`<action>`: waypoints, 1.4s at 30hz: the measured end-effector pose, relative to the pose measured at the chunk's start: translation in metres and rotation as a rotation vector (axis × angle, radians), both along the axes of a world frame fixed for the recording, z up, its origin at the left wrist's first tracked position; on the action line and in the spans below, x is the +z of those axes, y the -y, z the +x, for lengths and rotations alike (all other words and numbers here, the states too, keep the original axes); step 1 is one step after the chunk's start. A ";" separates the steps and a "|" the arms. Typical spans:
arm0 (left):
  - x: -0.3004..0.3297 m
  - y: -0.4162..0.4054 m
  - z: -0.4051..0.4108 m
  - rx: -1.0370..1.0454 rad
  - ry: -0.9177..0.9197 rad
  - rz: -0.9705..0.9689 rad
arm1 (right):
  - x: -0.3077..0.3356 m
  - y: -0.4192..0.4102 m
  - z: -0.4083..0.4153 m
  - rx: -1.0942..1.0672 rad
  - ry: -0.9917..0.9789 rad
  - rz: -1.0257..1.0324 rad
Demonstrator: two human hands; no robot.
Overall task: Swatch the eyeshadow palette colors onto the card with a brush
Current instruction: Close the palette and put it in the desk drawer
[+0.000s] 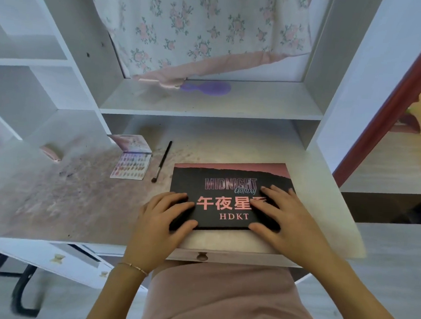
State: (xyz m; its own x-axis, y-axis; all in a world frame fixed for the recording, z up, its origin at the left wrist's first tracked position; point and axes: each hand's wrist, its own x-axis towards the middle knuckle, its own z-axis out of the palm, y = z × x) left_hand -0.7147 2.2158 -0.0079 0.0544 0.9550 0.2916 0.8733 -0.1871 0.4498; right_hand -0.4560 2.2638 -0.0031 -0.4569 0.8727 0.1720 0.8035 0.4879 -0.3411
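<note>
A closed black eyeshadow palette, printed "MIDNIGHT Galaxy" and "HDKT", lies flat on the desk in front of me. My left hand grips its near left corner, fingers curled over the lid and thumb along the front edge. My right hand rests on the near right part of the lid with straight fingers, its thumb at the front edge. A black-handled brush lies on the desk left of the palette, bristles toward me. Beside the brush sits an open folded card showing rows of small coloured spots.
The white desk top is stained with powder. A shelf above holds a purple hairbrush under a floral cloth. Cubby shelves stand at the left, a drawer knob at the desk front, and a red-trimmed frame at the right.
</note>
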 end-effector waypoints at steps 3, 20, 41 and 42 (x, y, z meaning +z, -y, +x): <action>0.001 -0.009 0.000 0.000 -0.089 -0.061 | -0.001 -0.008 -0.009 0.023 0.093 -0.045; -0.004 -0.053 0.012 0.144 -0.133 -0.112 | 0.009 -0.006 -0.055 -0.028 -0.339 0.013; -0.032 0.057 0.003 0.196 -0.031 0.152 | -0.088 0.072 -0.130 -0.438 -0.675 -0.715; -0.032 0.058 0.003 0.191 -0.029 0.151 | -0.087 0.073 -0.129 -0.445 -0.672 -0.714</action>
State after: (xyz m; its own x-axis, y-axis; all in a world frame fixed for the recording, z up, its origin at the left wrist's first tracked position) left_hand -0.7120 2.1578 -0.0401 -0.1124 0.8943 0.4331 0.9114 -0.0809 0.4036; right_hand -0.5847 2.1910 -0.0904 -0.0755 0.9352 -0.3459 0.4014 -0.2890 -0.8691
